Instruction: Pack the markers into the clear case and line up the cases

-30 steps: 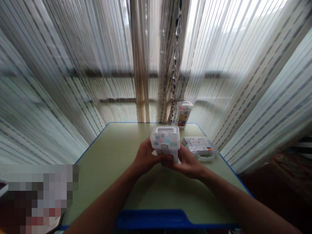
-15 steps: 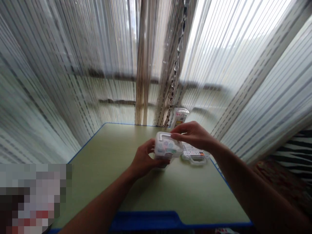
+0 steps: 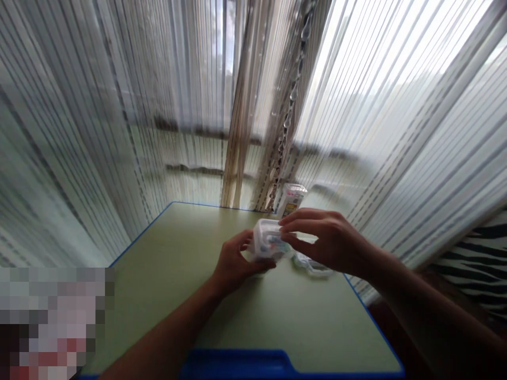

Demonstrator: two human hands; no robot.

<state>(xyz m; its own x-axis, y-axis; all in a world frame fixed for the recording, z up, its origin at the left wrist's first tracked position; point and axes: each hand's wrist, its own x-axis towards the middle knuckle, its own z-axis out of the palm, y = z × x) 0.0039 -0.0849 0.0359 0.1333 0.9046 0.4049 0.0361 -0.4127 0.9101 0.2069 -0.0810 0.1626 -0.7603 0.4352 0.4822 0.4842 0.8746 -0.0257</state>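
Note:
A small clear plastic box (image 3: pixel 264 240) with coloured pieces showing inside is held up over the tabletop, tilted a little. My left hand (image 3: pixel 233 258) wraps its left and near sides, thumb along the front. From the right, my right hand (image 3: pixel 325 235) reaches across with bent fingers, the fingertips and thumb on the lid's right edge. Behind that hand lies a clear plastic case with a handle (image 3: pixel 319 269), mostly covered by it. Further back stands a tall clear box (image 3: pixel 292 199) with a printed label.
The pale green tabletop (image 3: pixel 178 295) has a blue rim and a blue recessed tray (image 3: pixel 237 363) at the near edge. String curtains (image 3: pixel 190 105) with a bead strand (image 3: pixel 293 94) hang right behind it. Zebra-striped fabric (image 3: pixel 483 258) is at the right.
My right hand has shifted slightly right and down over the box, its fingers now spread along the lid's right side. The box has tilted slightly in my left hand. The view has moved a little.

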